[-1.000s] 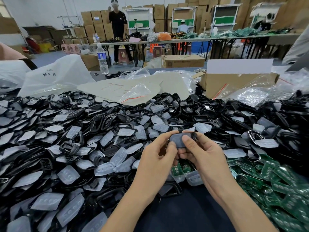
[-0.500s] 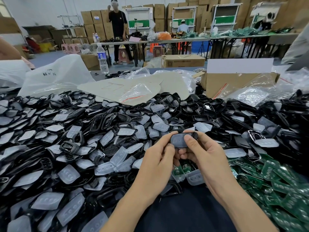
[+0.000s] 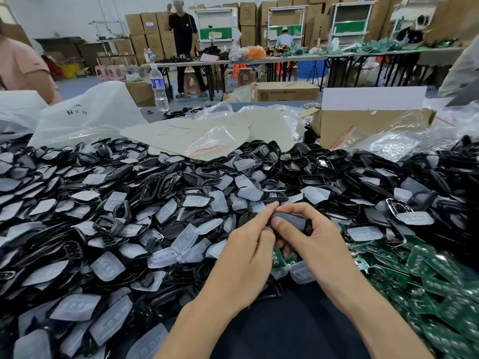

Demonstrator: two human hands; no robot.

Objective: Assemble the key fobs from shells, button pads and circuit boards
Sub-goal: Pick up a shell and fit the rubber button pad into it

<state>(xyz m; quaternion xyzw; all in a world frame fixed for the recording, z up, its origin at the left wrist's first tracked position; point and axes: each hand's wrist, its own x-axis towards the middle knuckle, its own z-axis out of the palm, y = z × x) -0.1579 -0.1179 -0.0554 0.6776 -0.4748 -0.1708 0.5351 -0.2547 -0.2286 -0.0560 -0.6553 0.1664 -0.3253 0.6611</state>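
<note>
2 hands met at centre of frame, above heap. Right hand [image 3: 320, 244] curled round key fob [image 3: 289, 219], thumb pressed on its grey pad, probably seating it in shell. Left hand [image 3: 246, 255] pinched fob's left end to steady it. Loose shells [image 3: 108, 225] and button pads [image 3: 107, 265] piled left; circuit boards [image 3: 427, 268] lower right, within reach.

Open cardboard box [image 3: 363, 128] at right; water bottle [image 3: 159, 86] well left of it; white plastic bag [image 3: 88, 112] farther left; stacked cartons [image 3: 147, 32] far behind it.
</note>
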